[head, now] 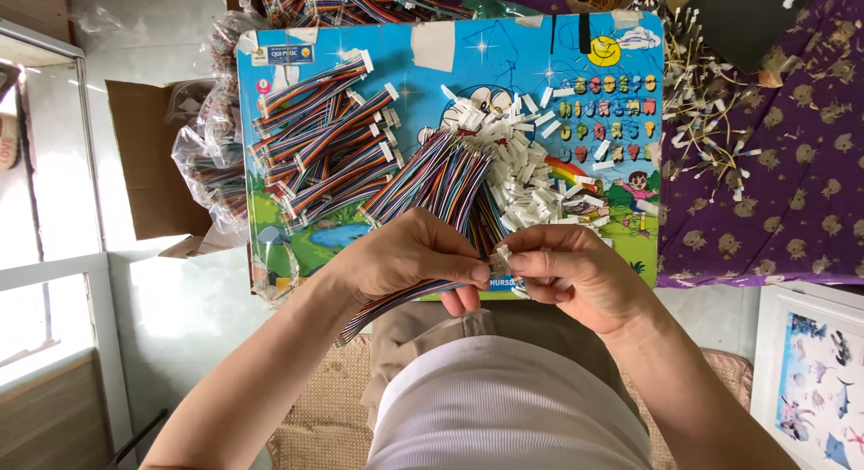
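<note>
My left hand [414, 259] grips a multicoloured ribbon cable [387, 304] whose loose end trails down toward my lap. My right hand [576, 272] pinches a small white plastic connector [500, 259] against the cable's end, between both thumbs. Both hands hover over the near edge of a blue cartoon-printed board [540, 56]. Just beyond my fingers a fanned bundle of loose rainbow wires [441, 178] lies on the board, beside a heap of white connectors [531, 164].
Finished cables with white plugs [324, 137] are piled on the board's left. Clear bags of more cables [207, 164] and a cardboard box [148, 155] sit left. A purple patterned cloth [765, 164] with scattered wire scraps lies right. A picture frame [814, 380] is at lower right.
</note>
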